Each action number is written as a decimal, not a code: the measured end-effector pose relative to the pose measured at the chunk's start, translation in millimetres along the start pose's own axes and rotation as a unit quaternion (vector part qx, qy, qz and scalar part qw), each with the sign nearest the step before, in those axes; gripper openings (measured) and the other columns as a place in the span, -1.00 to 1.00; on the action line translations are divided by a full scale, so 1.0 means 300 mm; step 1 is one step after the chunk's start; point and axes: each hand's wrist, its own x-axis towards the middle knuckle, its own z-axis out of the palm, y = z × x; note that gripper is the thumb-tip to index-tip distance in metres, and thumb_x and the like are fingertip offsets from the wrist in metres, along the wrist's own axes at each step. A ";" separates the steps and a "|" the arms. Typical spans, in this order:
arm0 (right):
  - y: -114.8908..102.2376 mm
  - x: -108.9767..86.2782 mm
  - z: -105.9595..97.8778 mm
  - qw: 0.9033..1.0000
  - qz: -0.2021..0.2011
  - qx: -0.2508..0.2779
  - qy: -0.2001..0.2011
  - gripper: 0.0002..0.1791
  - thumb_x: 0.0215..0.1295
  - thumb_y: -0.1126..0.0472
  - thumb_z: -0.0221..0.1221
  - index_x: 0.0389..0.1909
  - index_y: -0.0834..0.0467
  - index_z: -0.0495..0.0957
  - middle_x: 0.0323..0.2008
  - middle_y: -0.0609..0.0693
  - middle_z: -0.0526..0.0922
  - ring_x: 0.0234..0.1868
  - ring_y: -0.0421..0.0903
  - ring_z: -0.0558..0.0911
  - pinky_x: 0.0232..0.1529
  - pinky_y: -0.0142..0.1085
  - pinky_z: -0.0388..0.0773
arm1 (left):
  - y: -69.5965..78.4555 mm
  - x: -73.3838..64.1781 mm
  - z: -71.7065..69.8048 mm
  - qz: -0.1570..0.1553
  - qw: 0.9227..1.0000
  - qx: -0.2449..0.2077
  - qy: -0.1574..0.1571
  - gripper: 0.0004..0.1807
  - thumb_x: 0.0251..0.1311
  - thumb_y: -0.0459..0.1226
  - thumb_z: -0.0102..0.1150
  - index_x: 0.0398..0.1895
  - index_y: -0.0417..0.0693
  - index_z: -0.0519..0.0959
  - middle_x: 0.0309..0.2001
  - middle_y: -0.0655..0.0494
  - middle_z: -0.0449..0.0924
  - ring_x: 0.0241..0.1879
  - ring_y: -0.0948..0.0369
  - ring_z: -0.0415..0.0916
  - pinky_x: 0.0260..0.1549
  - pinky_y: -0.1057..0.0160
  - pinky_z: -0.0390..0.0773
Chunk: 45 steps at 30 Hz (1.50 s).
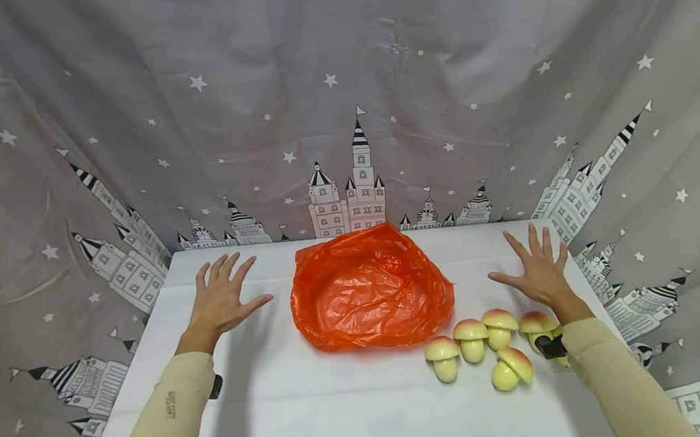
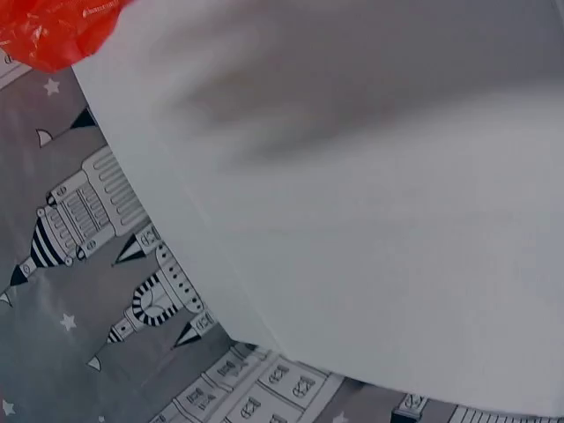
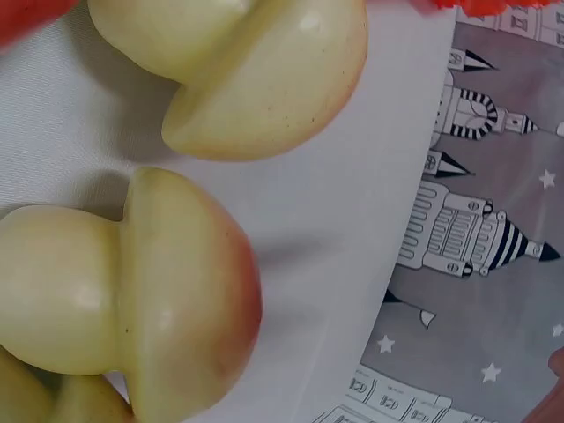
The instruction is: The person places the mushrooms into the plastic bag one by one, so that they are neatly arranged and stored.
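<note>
The left hand (image 1: pixel 226 300) has its grip spread and holding nothing, with the open, crumpled red-orange plastic bag (image 1: pixel 364 304) to its right on the white desk (image 1: pixel 343 420). The right hand (image 1: pixel 539 271), its grip likewise spread and bare, is on the bag's other side; the glossy yellow mushroom-shaped pieces with red-tinged caps (image 1: pixel 471 333) lie on the person's side of it, some near its wrist.

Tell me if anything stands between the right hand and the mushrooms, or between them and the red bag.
Nothing visible separates the right hand from the mushrooms. No other object lies between them and the red bag; its own raised rim might need clearing.
</note>
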 end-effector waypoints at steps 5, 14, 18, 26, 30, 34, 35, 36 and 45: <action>0.024 -0.021 -0.013 1.000 0.011 0.018 0.008 0.07 0.11 -0.37 0.17 0.53 -0.03 -0.08 0.47 0.36 -0.42 0.42 0.29 -0.55 0.22 0.39 -0.62 | 0.041 0.003 0.016 -0.005 0.998 -0.057 -0.022 -0.07 0.05 0.28 0.14 0.41 -0.02 0.22 0.37 -0.24 0.15 0.34 -0.19 0.03 0.27 -0.29 -0.06; 0.066 -0.056 -0.021 0.998 0.028 0.053 0.018 0.06 0.12 -0.33 0.20 0.53 -0.03 -0.09 0.48 0.34 -0.40 0.43 0.32 -0.52 0.20 0.45 -0.52 | 0.095 0.000 0.052 -0.047 0.981 -0.164 -0.088 -0.06 0.07 0.20 0.22 0.45 -0.03 0.17 0.35 -0.27 0.22 0.31 -0.22 0.10 0.26 -0.30 0.00; 0.092 -0.077 -0.014 0.997 0.029 0.064 0.032 0.06 0.11 -0.30 0.22 0.52 0.00 -0.05 0.48 0.35 -0.34 0.43 0.33 -0.49 0.20 0.46 -0.48 | 0.117 0.003 0.076 -0.079 0.968 -0.213 -0.104 -0.05 0.07 0.17 0.25 0.46 -0.03 0.15 0.34 -0.27 0.24 0.29 -0.23 0.15 0.24 -0.34 0.08; 0.146 -0.144 0.029 0.991 0.021 0.115 0.072 -0.02 0.10 -0.15 0.30 0.47 0.12 0.10 0.47 0.36 -0.18 0.45 0.36 -0.34 0.16 0.51 -0.34 | 0.172 0.017 0.132 -0.188 0.909 -0.355 -0.112 -0.14 0.17 0.05 0.24 0.46 -0.05 0.13 0.34 -0.24 0.22 0.26 -0.18 0.20 0.11 -0.23 0.39; 0.158 -0.192 0.056 0.984 0.028 0.150 0.087 -0.08 0.11 -0.05 0.31 0.44 0.16 0.16 0.45 0.38 -0.10 0.45 0.39 -0.24 0.16 0.50 -0.32 | 0.199 0.012 0.170 -0.216 0.889 -0.389 -0.109 -0.21 0.22 0.01 0.20 0.44 -0.07 0.16 0.33 -0.25 0.24 0.23 -0.17 0.25 0.10 -0.16 0.43; 0.163 -0.236 0.074 0.979 0.048 0.167 0.104 -0.16 0.14 -0.01 0.31 0.39 0.19 0.23 0.41 0.38 0.03 0.41 0.42 -0.09 0.16 0.45 -0.24 | 0.217 0.002 0.203 -0.243 0.864 -0.428 -0.102 -0.22 0.23 0.02 0.20 0.43 -0.06 0.16 0.33 -0.24 0.25 0.22 -0.15 0.26 0.13 -0.14 0.41; 0.163 -0.246 0.078 0.978 0.053 0.170 0.108 -0.18 0.14 0.00 0.31 0.38 0.21 0.25 0.40 0.39 0.06 0.40 0.43 -0.05 0.16 0.44 -0.22 | 0.220 0.000 0.209 -0.249 0.859 -0.435 -0.099 -0.22 0.23 0.01 0.20 0.43 -0.06 0.15 0.33 -0.23 0.26 0.22 -0.15 0.26 0.14 -0.13 0.40; 0.165 -0.256 0.082 0.978 0.058 0.170 0.110 -0.20 0.15 0.01 0.30 0.36 0.23 0.27 0.39 0.39 0.09 0.39 0.44 -0.01 0.15 0.44 -0.19 | 0.223 -0.003 0.215 -0.254 0.856 -0.440 -0.096 -0.22 0.24 0.00 0.19 0.44 -0.08 0.14 0.32 -0.24 0.26 0.22 -0.15 0.26 0.15 -0.12 0.39; 0.177 -0.332 0.114 0.971 0.086 0.198 0.104 -0.30 0.14 0.09 0.32 0.26 0.31 0.36 0.34 0.42 0.16 0.33 0.47 0.06 0.12 0.45 -0.15 | 0.250 -0.006 0.248 -0.286 0.836 -0.463 -0.071 -0.28 0.30 -0.12 0.14 0.43 -0.20 0.13 0.27 -0.27 0.31 0.18 -0.13 0.30 0.14 -0.06 0.41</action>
